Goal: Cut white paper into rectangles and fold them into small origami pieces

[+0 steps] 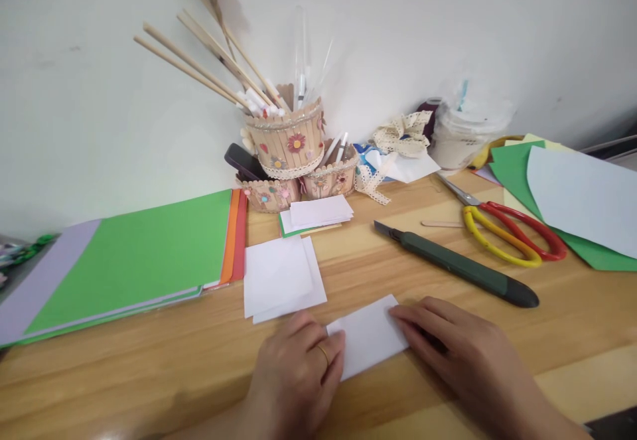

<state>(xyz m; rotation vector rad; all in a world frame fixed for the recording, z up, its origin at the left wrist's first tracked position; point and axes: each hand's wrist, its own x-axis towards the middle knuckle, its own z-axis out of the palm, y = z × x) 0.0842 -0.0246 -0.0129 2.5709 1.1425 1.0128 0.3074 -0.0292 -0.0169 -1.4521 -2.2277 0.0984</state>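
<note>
A small white piece of paper [371,335], seemingly folded into a rectangle, lies on the wooden table between my two hands. My left hand [301,367], with a ring on one finger, is closed at the paper's left end. At the right end my right hand [462,344] pinches the paper's edge, its thumb partly hidden. Just beyond my left hand lie white paper squares [279,277], overlapping. Farther back sits a small stack of narrow white paper strips [321,211] with a green piece under it.
A green-handled craft knife [458,264] and red-and-yellow scissors [512,231] lie to the right, with paper sheets [587,191] beyond. Coloured paper [149,254] is stacked at left. Decorated stick holders [288,138] stand by the wall, beside lace ribbon [403,133] and a wrapped cup [460,135].
</note>
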